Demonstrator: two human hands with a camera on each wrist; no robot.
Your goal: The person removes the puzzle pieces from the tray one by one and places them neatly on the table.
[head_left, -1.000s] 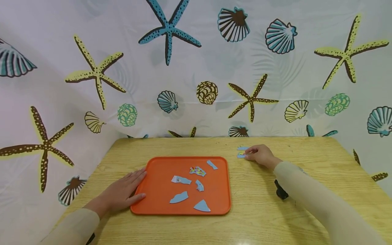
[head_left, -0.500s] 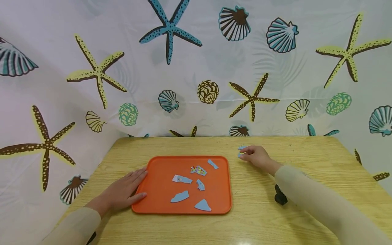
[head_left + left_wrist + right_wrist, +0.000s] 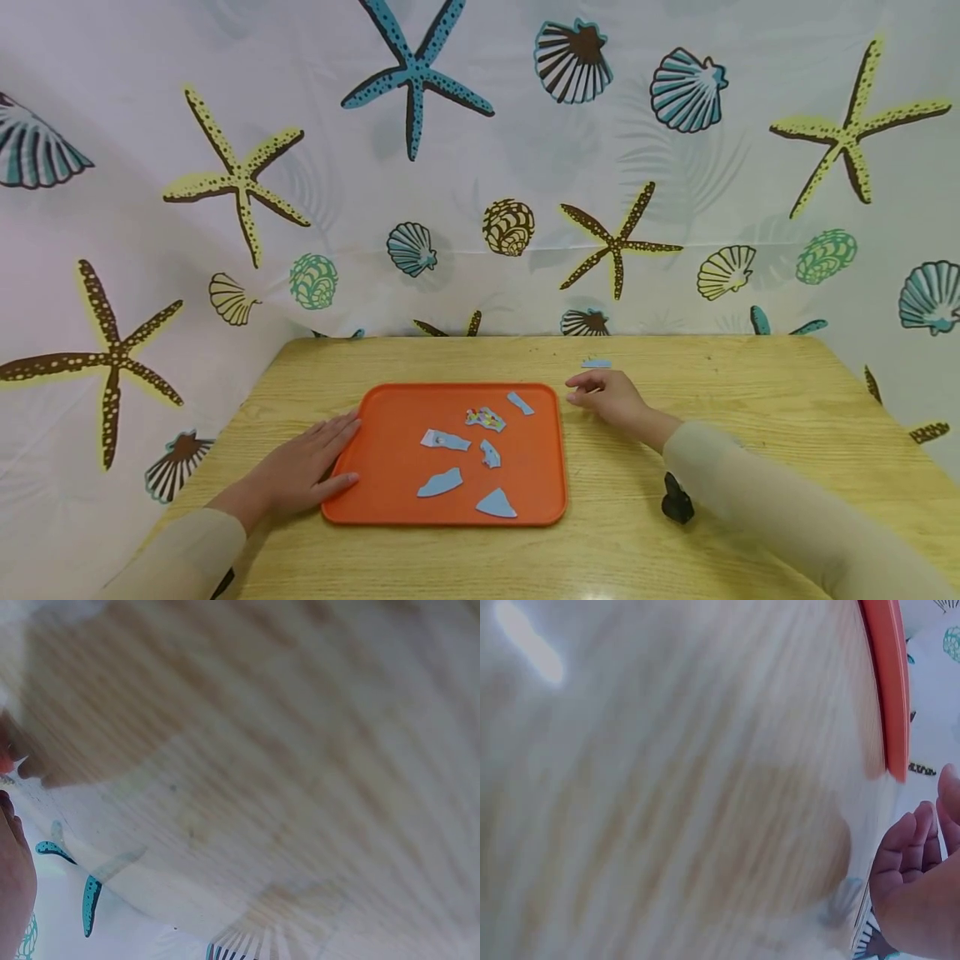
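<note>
My left hand (image 3: 300,467) lies with its fingers and thumb straight on the left rim of an orange tray (image 3: 390,508). On the tray are several flat, irregular light-blue pieces (image 3: 441,483), among them one with multicoloured spots (image 3: 486,418) and one with a whitish end (image 3: 445,440). Beyond the tray's right rim is my right hand (image 3: 611,400), thumb and fingertips drawn together in a pinch. The light-blue piece with yellow that these fingers pinched is now hidden by them. Another light-blue strip (image 3: 596,363) lies on the table just past that hand. In the right wrist view, the right fingers (image 3: 907,847) are curled.
A wooden table (image 3: 450,567) carries everything. Behind it and at both sides hangs a white cloth (image 3: 465,167) printed with starfish and shells. A dark strapped-on device (image 3: 677,500) is at the right forearm.
My right hand has moved left and nearer, towards the tray's upper right corner. The yellow-marked piece has gone from sight under the strip. The left hand and tray stay put.
</note>
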